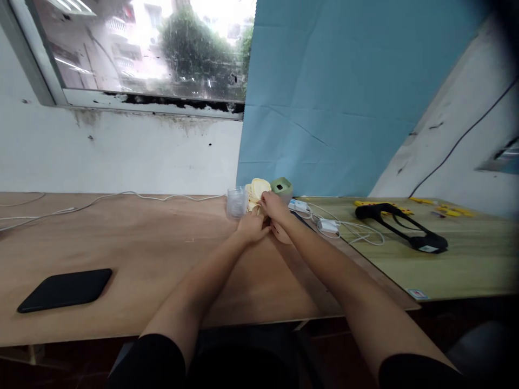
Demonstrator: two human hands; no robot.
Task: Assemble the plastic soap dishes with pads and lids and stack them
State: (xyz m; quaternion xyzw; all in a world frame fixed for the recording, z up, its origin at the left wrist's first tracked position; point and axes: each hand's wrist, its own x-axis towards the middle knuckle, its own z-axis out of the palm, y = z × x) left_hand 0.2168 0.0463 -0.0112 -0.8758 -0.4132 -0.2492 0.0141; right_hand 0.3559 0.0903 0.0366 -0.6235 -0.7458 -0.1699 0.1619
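1. Two hands meet far out on the table [121, 243]. The right hand [274, 208] touches the stack of pale yellow discs [259, 189], which lies just beyond its fingertips. The left hand [252, 227] is beside it, slightly nearer.
2. Both hands' fingers curl inward; I cannot tell whether they grip anything.
3. One clear cup [236, 202] stands left of the stack and one green box [282, 187] right; the discs are too small to count.

No writing can be read. The small white sticker [417, 294] on the pale green wooden tabletop [466, 270] and the white label [428, 249] on the black curved neckband [399, 222] are too blurred to read.
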